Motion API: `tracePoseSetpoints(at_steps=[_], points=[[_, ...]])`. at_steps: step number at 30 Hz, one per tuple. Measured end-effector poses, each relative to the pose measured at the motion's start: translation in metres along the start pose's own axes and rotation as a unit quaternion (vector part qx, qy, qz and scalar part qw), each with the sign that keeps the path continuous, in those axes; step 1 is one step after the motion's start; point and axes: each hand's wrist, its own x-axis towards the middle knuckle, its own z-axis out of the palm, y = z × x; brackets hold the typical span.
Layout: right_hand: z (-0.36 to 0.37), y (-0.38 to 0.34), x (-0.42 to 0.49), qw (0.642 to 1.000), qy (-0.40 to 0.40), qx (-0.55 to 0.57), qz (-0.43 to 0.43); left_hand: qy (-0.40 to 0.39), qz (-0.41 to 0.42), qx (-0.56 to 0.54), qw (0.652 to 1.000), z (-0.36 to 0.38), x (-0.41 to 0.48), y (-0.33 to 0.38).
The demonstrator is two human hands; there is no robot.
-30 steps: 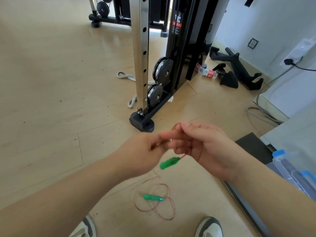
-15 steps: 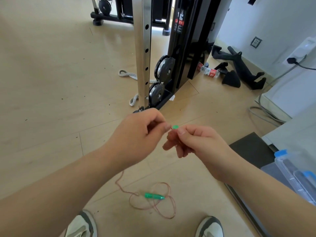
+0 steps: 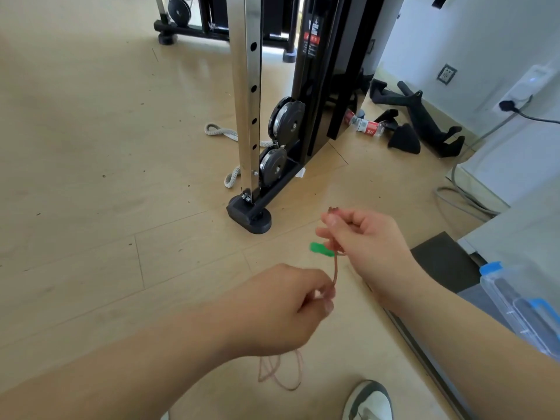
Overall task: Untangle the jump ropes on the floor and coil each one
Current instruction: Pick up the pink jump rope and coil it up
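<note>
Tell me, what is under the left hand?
Loose loops of thin reddish rope lie on the floor below the left hand. The hand and forearm cover the rest.

Home gym – cable machine (image 3: 306,95)

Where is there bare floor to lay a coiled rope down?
The broad wooden floor far left of the steel upright is bare. Crowded along the right wall: black handles, bottle, grey cable. Loose jump rope loops lie by the shoe.
</note>
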Motion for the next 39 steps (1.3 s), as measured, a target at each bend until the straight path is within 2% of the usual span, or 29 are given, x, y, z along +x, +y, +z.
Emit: tracePoseSetpoints(at_steps=[5,9,12,14,17,20,23,25,27,29,31,33,36,37,39], points=[[-0.002,-0.001,-0.009,0.992,-0.112,-0.014,-0.055,0.161,0.033,-0.056,0.985,-0.031,0.006,-0.007],[-0.002,-0.013,-0.017,0.978,-0.204,0.04,-0.021,0.263,0.029,-0.073,0.961,-0.042,0.009,-0.02],[0.001,-0.013,-0.019,0.973,-0.226,0.035,-0.006,0.302,0.011,-0.119,0.946,-0.047,0.01,-0.024],[0.002,-0.012,-0.02,0.972,-0.228,0.058,0.005,0.286,-0.003,-0.115,0.951,-0.048,0.009,-0.027],[0.001,-0.016,-0.02,0.963,-0.203,0.172,0.046,0.228,-0.049,-0.088,0.968,-0.039,0.01,-0.029],[-0.003,-0.02,-0.014,0.942,-0.162,0.283,0.079,0.093,-0.1,-0.025,0.99,-0.022,0.01,-0.028],[-0.004,-0.021,-0.012,0.936,-0.129,0.315,0.088,0.007,-0.051,0.03,0.998,-0.003,0.005,-0.018],[-0.002,-0.016,-0.01,0.96,-0.097,0.25,0.078,0.009,-0.011,0.054,0.998,0.005,0.003,-0.007],[-0.003,-0.009,-0.009,0.994,-0.047,0.089,0.036,0.036,0.015,0.064,0.997,0.002,0.004,0.002],[-0.005,-0.003,-0.008,0.998,-0.013,-0.051,-0.026,0.09,0.027,-0.009,0.996,-0.008,0.004,0.008],[-0.008,-0.001,-0.009,0.992,-0.022,-0.108,-0.062,0.147,0.017,-0.104,0.984,-0.023,0.005,0.008],[-0.009,-0.001,-0.01,0.992,-0.073,-0.092,-0.047,0.213,-0.004,-0.136,0.967,-0.037,0.007,0.001],[-0.008,-0.005,-0.015,0.982,-0.186,0.027,0.008,0.267,-0.041,-0.127,0.954,-0.047,0.011,-0.015],[-0.007,-0.008,-0.018,0.974,-0.216,0.064,0.021,0.256,-0.06,-0.128,0.956,-0.047,0.013,-0.019],[-0.004,-0.015,-0.021,0.949,-0.255,0.178,0.049,0.183,-0.112,-0.122,0.969,-0.039,0.015,-0.024]])
